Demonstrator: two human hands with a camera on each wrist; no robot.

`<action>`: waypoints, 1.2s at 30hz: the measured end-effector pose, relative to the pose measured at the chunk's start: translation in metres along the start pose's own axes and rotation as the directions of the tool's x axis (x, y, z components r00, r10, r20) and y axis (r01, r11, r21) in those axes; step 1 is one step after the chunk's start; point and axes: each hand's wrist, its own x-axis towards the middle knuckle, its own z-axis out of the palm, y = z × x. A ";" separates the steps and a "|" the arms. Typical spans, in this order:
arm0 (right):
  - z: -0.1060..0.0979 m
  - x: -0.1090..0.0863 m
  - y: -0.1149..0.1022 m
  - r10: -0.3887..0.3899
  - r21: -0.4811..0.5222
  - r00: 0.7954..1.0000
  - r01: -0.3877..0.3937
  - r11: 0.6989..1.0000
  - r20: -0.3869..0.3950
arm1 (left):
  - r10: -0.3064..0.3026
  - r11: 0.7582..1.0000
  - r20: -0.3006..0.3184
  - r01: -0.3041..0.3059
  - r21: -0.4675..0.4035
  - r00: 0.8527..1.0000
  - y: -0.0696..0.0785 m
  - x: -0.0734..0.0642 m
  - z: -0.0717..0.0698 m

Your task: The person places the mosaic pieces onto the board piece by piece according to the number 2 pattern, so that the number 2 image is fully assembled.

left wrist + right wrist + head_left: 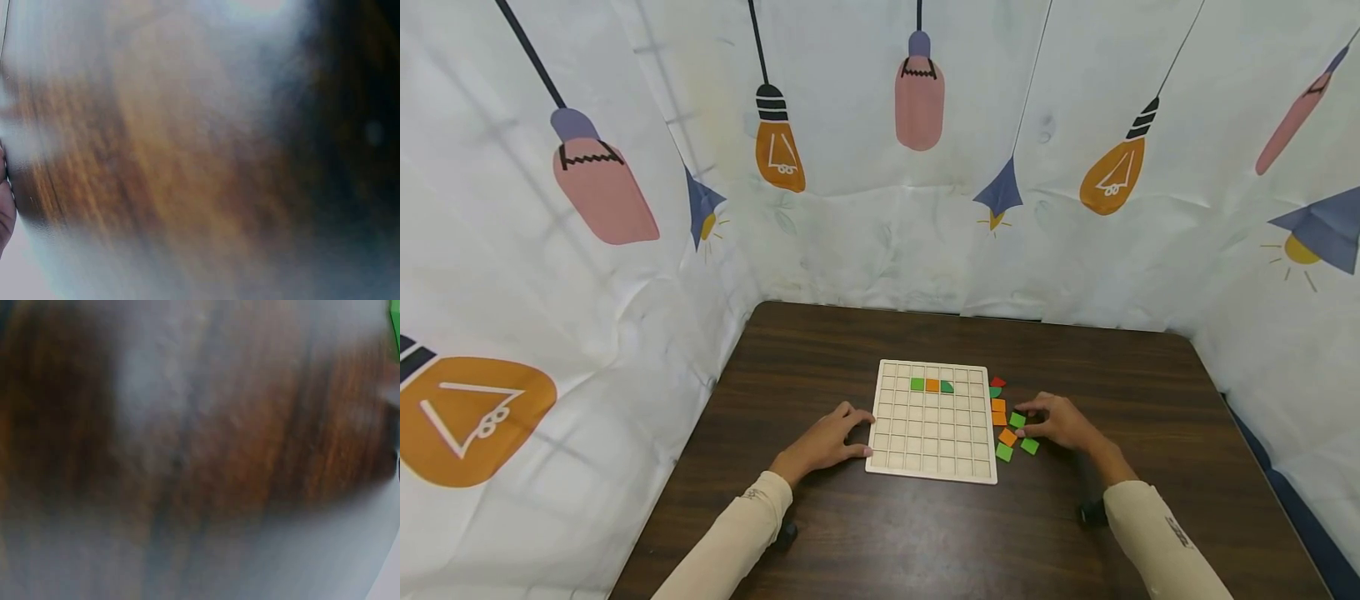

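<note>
A pale square board with a grid of square cells lies on the table. In one upper row sit a green square tile, an orange square tile and a dark green tile with a rounded side. My left hand rests at the board's left edge, thumb and forefinger spread apart along it. Right of the board, my right hand reaches over the loose tiles, thumb and forefinger on either side of a green square tile. Both wrist views are mostly blurred tabletop.
Along the board's right side lie orange tiles, more green tiles, a red tile and a dark green piece. The dark wooden table meets a white patterned curtain at its back.
</note>
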 end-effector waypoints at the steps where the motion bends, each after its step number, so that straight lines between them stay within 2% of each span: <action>1: 0.001 0.000 0.000 -0.008 0.001 1.000 0.008 1.000 -0.003 | 0.002 1.000 0.000 -0.002 -0.003 1.000 0.000 0.000 0.000; 8: 0.002 0.000 -0.002 -0.030 0.013 0.999 0.030 0.999 -0.034 | 0.020 1.000 -0.010 -0.020 0.003 1.000 0.000 0.000 0.000; 17: 0.001 0.002 -0.008 -0.007 -0.001 1.000 0.007 1.000 -0.020 | 0.022 1.000 -0.017 -0.022 0.000 1.000 0.000 0.000 0.000; 26: 0.003 0.003 -0.011 -0.019 0.020 0.999 0.020 1.000 -0.039 | 0.017 1.000 -0.019 -0.018 -0.008 1.000 0.000 0.000 0.001; 36: 0.003 0.007 -0.014 0.044 0.057 0.999 -0.044 0.997 0.001 | 0.001 1.000 -0.020 -0.001 -0.009 1.000 0.001 -0.001 0.001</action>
